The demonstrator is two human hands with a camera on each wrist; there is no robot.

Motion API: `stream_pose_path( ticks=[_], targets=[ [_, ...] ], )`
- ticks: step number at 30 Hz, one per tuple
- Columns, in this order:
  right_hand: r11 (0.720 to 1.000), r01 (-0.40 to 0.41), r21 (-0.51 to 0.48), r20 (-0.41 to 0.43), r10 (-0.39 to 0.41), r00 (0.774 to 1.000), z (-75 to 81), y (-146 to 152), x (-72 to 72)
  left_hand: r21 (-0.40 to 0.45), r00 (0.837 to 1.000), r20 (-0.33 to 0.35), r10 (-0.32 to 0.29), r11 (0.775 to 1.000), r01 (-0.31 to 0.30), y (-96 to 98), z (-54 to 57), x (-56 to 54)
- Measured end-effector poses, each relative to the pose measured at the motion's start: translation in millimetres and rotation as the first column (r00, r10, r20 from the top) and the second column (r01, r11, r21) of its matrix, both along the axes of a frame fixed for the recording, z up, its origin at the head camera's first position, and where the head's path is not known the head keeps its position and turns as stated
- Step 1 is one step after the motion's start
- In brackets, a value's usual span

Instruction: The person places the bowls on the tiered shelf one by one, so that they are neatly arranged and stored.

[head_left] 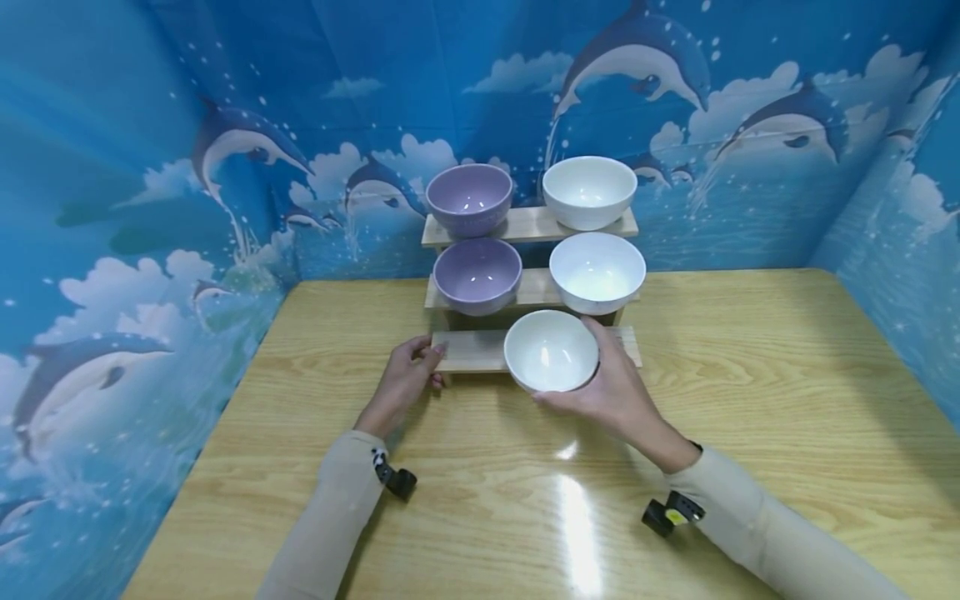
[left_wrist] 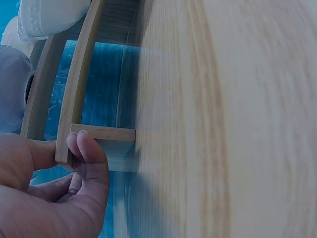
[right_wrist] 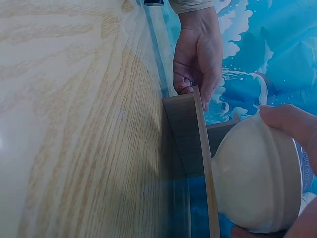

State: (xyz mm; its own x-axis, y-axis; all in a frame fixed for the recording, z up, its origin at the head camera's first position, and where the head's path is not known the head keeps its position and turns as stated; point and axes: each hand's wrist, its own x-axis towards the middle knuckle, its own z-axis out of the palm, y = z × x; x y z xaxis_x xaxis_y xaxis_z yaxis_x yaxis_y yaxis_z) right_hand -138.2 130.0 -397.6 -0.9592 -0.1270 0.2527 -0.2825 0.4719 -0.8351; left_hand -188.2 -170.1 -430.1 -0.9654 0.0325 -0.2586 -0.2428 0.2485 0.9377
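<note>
A three-step wooden shelf (head_left: 480, 350) stands at the back middle of the table. My right hand (head_left: 603, 367) holds a white bowl (head_left: 551, 351) at the lowest step, thumb on the far rim and fingers under the near side; the right wrist view shows the bowl (right_wrist: 257, 178) beside that step (right_wrist: 190, 134). My left hand (head_left: 429, 367) pinches the left end of the lowest step (left_wrist: 74, 99), fingertips (left_wrist: 84, 144) on its edge. Above stand two purple bowls (head_left: 477, 275) on the left and two white bowls (head_left: 597, 272) on the right.
The light wooden table (head_left: 750, 400) spreads out around the shelf. Blue dolphin-print walls (head_left: 150, 208) close it in on the left, back and right. Small black cameras sit on both wrists.
</note>
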Motion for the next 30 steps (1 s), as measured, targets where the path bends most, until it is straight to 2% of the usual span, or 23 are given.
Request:
stream_pose_path(
  ticks=[20,30],
  targets=[
    [0.999,0.008,-0.034,0.069,-0.005,0.998,0.1,-6.9,-6.3,0.003,1.000,0.002,0.006,1.000,-0.006,0.1,0.2,-1.0],
    [0.996,-0.008,-0.094,0.090,0.016,0.996,-1.9,-8.2,-8.2,-0.002,1.000,0.005,0.006,1.000,-0.006,0.0,0.0,-0.5]
  ],
)
